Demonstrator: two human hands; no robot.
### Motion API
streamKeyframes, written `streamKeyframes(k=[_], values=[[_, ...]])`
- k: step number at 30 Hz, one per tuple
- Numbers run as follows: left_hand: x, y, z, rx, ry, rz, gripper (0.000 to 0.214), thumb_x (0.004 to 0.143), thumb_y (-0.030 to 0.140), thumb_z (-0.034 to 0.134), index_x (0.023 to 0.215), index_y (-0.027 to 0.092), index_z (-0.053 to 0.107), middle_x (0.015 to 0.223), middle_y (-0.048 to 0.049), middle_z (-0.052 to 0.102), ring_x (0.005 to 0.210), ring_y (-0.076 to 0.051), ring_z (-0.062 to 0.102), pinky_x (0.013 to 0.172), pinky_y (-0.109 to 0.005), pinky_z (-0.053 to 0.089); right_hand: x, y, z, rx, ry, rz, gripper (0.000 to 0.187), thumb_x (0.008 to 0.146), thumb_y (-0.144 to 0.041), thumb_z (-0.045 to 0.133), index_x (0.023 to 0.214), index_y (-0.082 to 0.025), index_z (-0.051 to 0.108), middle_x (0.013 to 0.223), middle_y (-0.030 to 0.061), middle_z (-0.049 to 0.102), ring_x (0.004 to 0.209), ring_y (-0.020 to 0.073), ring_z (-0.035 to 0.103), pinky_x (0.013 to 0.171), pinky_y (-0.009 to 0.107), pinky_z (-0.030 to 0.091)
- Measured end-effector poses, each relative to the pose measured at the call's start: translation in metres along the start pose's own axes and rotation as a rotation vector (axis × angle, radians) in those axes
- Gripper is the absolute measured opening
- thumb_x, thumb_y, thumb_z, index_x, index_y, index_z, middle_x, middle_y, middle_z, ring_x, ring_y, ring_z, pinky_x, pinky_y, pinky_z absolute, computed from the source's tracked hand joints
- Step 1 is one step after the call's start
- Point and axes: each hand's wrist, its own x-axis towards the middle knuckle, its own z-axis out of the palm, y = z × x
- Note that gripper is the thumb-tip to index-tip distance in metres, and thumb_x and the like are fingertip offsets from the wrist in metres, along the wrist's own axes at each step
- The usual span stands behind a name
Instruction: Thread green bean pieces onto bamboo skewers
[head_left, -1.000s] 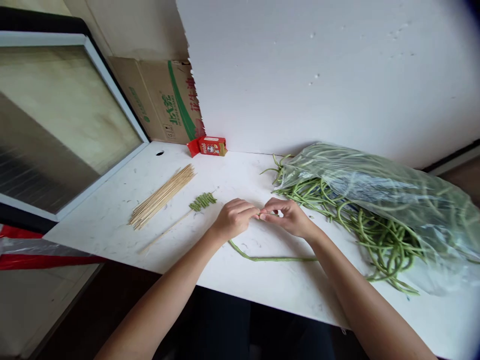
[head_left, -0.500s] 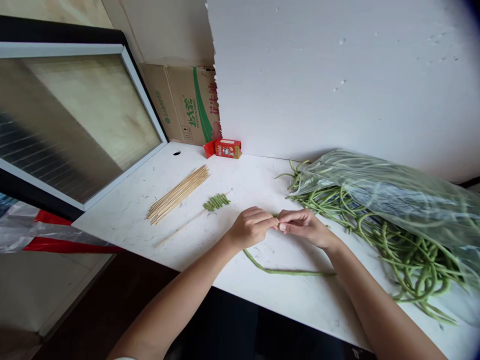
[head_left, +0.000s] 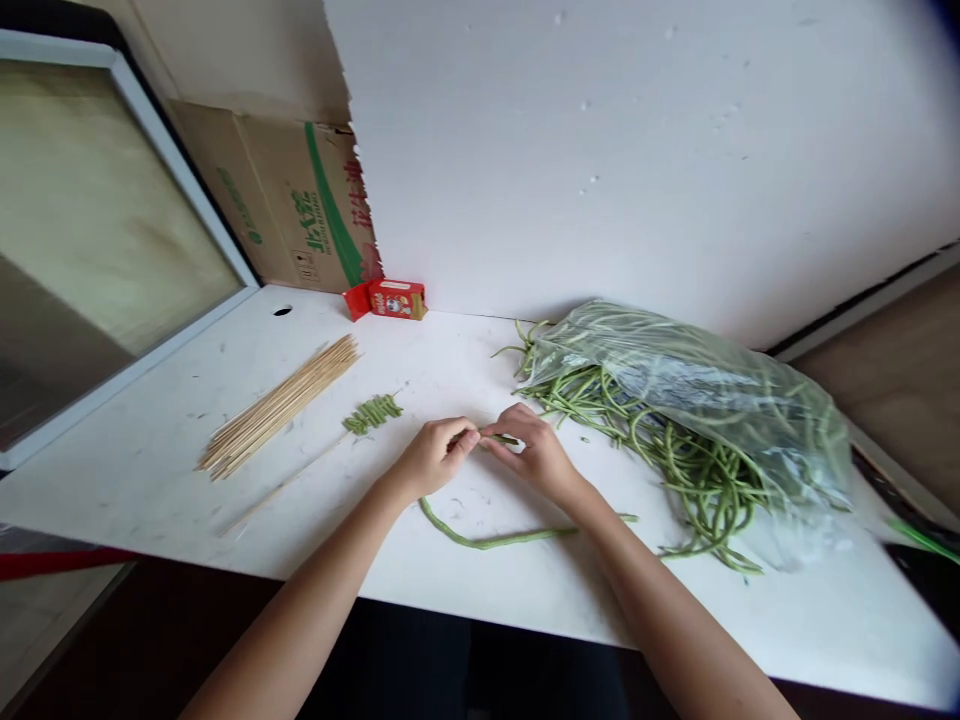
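My left hand (head_left: 442, 455) is closed around one end of a long green bean (head_left: 487, 543). The rest of that bean curves down onto the white table and passes beneath my right forearm. Close beside it, my right hand (head_left: 534, 450) pinches a short end of bean (head_left: 507, 440), which shows between thumb and fingers. The fingertips of both hands nearly meet, and whether the bean is whole between them is hidden. Left of my hands lies a skewer (head_left: 289, 482) with several short bean pieces (head_left: 373, 413) threaded side by side near its far end.
A bundle of bamboo skewers (head_left: 281, 407) lies at the left. A small red box (head_left: 397, 299) stands at the back, near a cardboard carton (head_left: 277, 210). On the right, long beans (head_left: 701, 490) spill from a clear plastic bag (head_left: 675, 345). A framed glass panel (head_left: 97, 220) leans at far left.
The view has swung to the right, so everything appears farther left. A bit of bean now shows beyond my right fingertips. My hands stay close together over the table.
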Motion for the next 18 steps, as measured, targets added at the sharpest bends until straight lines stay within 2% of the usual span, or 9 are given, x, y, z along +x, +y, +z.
streamKeyframes(k=[5,10,14,18], values=[[0.002,0.003,-0.002,-0.165,-0.085,-0.136,0.044,0.106,0.053,0.045,0.089,0.017,0.063,0.071,0.0023,0.052,0.067,-0.013,0.044,0.061,-0.025,0.034,-0.002,-0.002,0.003,-0.227,-0.025,-0.057,0.021,0.105,-0.036,0.063,0.109,-0.023,0.079,0.085,0.0083,0.072,0.089,0.0250,0.061,0.078,0.041,0.044],[0.003,0.007,0.001,-0.260,-0.071,-0.176,0.044,0.107,0.056,0.042,0.083,0.020,0.052,0.068,0.0045,0.039,0.062,-0.011,0.035,0.057,-0.024,0.030,-0.004,-0.010,0.004,-0.379,0.031,-0.078,0.019,0.107,-0.032,0.060,0.111,-0.024,0.077,0.085,0.0070,0.073,0.094,0.0246,0.063,0.078,0.042,0.036],[0.002,0.000,0.005,-0.275,-0.045,-0.188,0.047,0.106,0.060,0.042,0.079,0.022,0.043,0.068,0.0046,0.035,0.060,-0.011,0.033,0.055,-0.025,0.029,-0.006,-0.011,0.007,-0.409,0.031,-0.073,0.020,0.108,-0.027,0.057,0.116,-0.025,0.075,0.089,0.0068,0.073,0.101,0.0245,0.064,0.081,0.042,0.034],[0.002,-0.003,0.007,-0.304,-0.043,-0.204,0.049,0.105,0.063,0.040,0.081,0.022,0.046,0.067,0.0045,0.038,0.060,-0.012,0.035,0.055,-0.025,0.029,-0.005,-0.008,0.008,-0.375,0.010,-0.084,0.020,0.107,-0.027,0.059,0.119,-0.026,0.075,0.095,0.0076,0.074,0.102,0.0250,0.064,0.082,0.042,0.035]])
